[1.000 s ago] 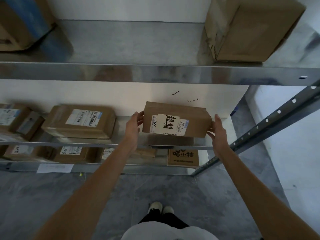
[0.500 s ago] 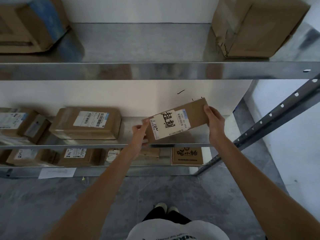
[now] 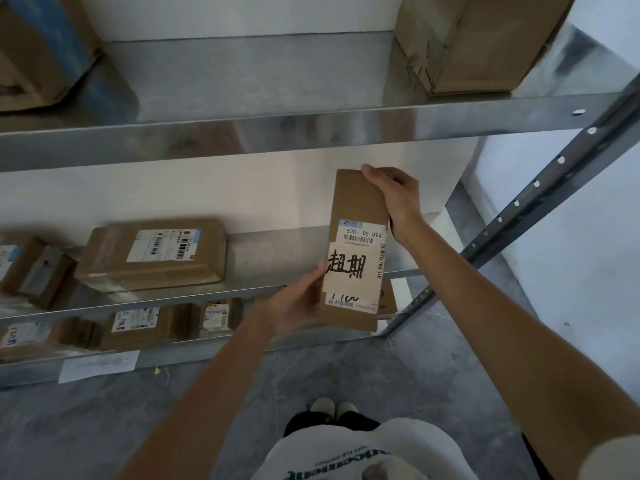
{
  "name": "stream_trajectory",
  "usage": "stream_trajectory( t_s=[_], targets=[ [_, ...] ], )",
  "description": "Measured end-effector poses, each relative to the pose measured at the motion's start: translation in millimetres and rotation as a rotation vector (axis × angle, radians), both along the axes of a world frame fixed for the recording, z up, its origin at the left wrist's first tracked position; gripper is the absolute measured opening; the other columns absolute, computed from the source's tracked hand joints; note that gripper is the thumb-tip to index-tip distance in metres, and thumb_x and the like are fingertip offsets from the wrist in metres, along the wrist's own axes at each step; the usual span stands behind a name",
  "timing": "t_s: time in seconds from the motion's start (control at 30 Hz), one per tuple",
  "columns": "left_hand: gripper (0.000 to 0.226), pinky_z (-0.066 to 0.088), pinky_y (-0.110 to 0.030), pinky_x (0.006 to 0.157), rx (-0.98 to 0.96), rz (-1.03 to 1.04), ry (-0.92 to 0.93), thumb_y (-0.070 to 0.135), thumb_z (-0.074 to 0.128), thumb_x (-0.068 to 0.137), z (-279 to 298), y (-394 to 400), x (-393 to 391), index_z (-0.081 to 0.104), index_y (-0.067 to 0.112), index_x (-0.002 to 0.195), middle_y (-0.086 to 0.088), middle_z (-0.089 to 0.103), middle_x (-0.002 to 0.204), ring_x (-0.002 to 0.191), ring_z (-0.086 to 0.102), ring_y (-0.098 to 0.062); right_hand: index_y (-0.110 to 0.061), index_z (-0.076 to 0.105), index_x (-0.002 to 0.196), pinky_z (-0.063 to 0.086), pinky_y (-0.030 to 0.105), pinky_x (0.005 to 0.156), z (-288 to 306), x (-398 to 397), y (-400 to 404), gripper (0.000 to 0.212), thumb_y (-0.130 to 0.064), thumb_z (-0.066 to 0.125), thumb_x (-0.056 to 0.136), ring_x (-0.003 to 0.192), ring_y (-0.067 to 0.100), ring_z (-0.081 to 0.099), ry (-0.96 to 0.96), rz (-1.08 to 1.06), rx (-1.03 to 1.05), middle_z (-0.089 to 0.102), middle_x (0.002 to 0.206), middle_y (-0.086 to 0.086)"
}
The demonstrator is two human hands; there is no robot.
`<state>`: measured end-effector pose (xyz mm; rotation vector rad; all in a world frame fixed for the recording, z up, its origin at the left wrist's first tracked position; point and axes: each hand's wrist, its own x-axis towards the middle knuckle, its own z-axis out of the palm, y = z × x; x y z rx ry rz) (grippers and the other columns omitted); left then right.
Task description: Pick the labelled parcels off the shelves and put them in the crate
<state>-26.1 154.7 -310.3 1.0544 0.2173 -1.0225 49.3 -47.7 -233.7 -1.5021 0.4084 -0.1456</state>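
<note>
Holding parcel (image 3: pixel 356 216) upright | left hand (image 3: pixel 294 306) clamped low | right hand (image 3: pixel 398 195) clamped high

Flat brown labelled parcel (image 3: pixel 356 244) held upright before the middle shelf (image 3: pixel 263 258)

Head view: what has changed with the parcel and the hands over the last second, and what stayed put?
The labelled parcel, level over the middle shelf a second ago, has been turned on end, label facing the camera. The right hand rose with its top end; the left hand dropped to its lower edge. Both hands still hold it. The other parcels, such as the large one on the middle shelf, have not moved.
</note>
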Motion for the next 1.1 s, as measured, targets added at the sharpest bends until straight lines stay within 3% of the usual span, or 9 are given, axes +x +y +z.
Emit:
stream_trajectory(
  t_s=[0.1,0.23,0.4,0.57,0.67,0.73,0.9,1.03,1.1],
  targets=[
    [0.053,0.041,-0.05,0.102,0.103,0.062,-0.187,0.066,0.046,0.089,20,-13,9,0.07,0.023,0.11,-0.016,0.059,0.122,0.108,0.055,-0.033,-0.012,0.065,0.101,0.058,0.034,0.069,-8,-4,12,0.037,-0.045,0.069,0.085,0.081,0.021,0.067,0.011,-0.017,0.008,0.068,0.093,0.006],
    [0.054,0.053,-0.048,0.09,0.097,0.215,-0.284,0.059,0.033,0.096,38,-29,20,0.062,0.021,0.122,-0.013,0.07,0.114,0.106,0.067,-0.032,-0.019,0.052,0.118,0.054,0.031,0.076,-20,-17,25,0.043,-0.056,0.047,0.094,0.091,0.016,0.066,0.018,-0.056,0.092,0.063,0.1,-0.002],
    [0.059,0.052,-0.05,0.092,0.097,0.25,-0.355,0.062,0.029,0.095,41,-29,29,0.057,0.025,0.131,-0.011,0.069,0.119,0.108,0.066,-0.031,0.007,0.053,0.114,0.05,0.04,0.077,-34,-36,34,0.103,-0.084,0.051,0.064,0.081,0.035,0.062,0.125,0.154,0.182,0.061,0.094,0.025],
    [0.062,0.047,-0.056,0.099,0.171,0.213,-0.353,0.071,0.037,0.087,40,-29,28,0.058,0.03,0.129,-0.01,0.069,0.119,0.11,0.065,-0.031,-0.007,0.053,0.093,0.049,0.029,0.062,-31,-40,35,0.068,-0.073,0.044,0.081,0.059,0.021,0.061,0.14,0.119,0.138,0.06,0.067,0.007],
    [0.06,0.052,-0.05,0.094,0.185,0.199,-0.344,0.066,0.034,0.091,44,-25,27,0.059,0.027,0.129,-0.009,0.07,0.116,0.107,0.067,-0.03,-0.006,0.05,0.12,0.055,0.041,0.079,-30,-39,34,0.093,-0.082,0.055,0.067,0.077,0.029,0.067,0.14,0.109,0.149,0.066,0.086,0.013],
    [0.06,0.054,-0.044,0.09,0.224,0.123,-0.352,0.064,0.033,0.093,48,-20,27,0.059,0.023,0.128,-0.01,0.071,0.114,0.103,0.069,-0.03,-0.018,0.037,0.139,0.056,0.043,0.087,-27,-37,30,0.085,-0.07,0.06,0.075,0.091,0.028,0.07,0.095,0.084,0.182,0.068,0.103,0.011],
    [0.083,0.048,-0.049,0.1,0.387,-0.071,-0.336,0.081,0.044,0.077,47,-2,33,0.063,0.012,0.119,-0.019,0.068,0.114,0.101,0.066,-0.038,-0.034,0.042,0.131,0.057,0.039,0.076,-29,-37,8,0.068,-0.043,0.075,0.072,0.105,0.032,0.066,0.107,0.042,0.247,0.064,0.118,0.012],
    [0.076,0.048,-0.045,0.097,0.638,0.151,-0.409,0.068,0.016,0.093,43,3,28,0.058,0.013,0.124,-0.01,0.068,0.107,0.099,0.064,-0.027,-0.028,0.042,0.127,0.057,0.047,0.082,-34,-46,4,0.06,-0.039,0.073,0.077,0.107,0.031,0.063,0.086,-0.089,0.328,0.062,0.113,0.011],
    [0.066,0.047,-0.045,0.098,0.669,0.334,-0.289,0.062,0.017,0.097,38,13,26,0.057,0.013,0.117,-0.007,0.064,0.101,0.097,0.058,-0.025,-0.028,0.037,0.13,0.054,0.052,0.09,-38,-51,1,0.058,-0.036,0.071,0.083,0.114,0.03,0.059,0.081,-0.171,0.342,0.059,0.12,0.012]
  ],
)
